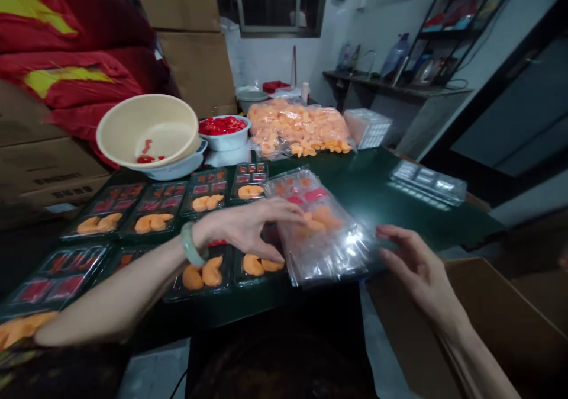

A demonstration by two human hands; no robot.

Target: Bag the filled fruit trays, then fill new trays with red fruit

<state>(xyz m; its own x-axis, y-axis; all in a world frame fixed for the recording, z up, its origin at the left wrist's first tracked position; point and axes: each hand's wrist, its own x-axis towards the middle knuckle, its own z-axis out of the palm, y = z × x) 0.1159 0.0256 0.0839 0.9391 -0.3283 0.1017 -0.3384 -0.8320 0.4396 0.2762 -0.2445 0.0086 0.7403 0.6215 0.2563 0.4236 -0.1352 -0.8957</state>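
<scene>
Resting half-curled fingers on a clear plastic bag [326, 251] of orange and red pieces near the tabletop's [373, 180] front edge, the left hand [244, 227] lies over it. The right hand [419, 266] hangs wide open just beside the bag.

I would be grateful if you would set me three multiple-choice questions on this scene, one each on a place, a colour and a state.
1. On which wrist is the pale green bangle?
A. Left
B. Right
C. Neither; it lies on the table

2. What colour are the pieces in the white bowl?
A. Orange
B. Green
C. Red

3. How does the cream basin stand?
A. Upside down
B. Tilted, with its inside showing
C. Flat on the floor

1: A, the bangle circles the wrist of the left hand.
2: C, red pieces fill the bowl.
3: B, it leans on a pale bowl, its inside facing the camera.
</scene>
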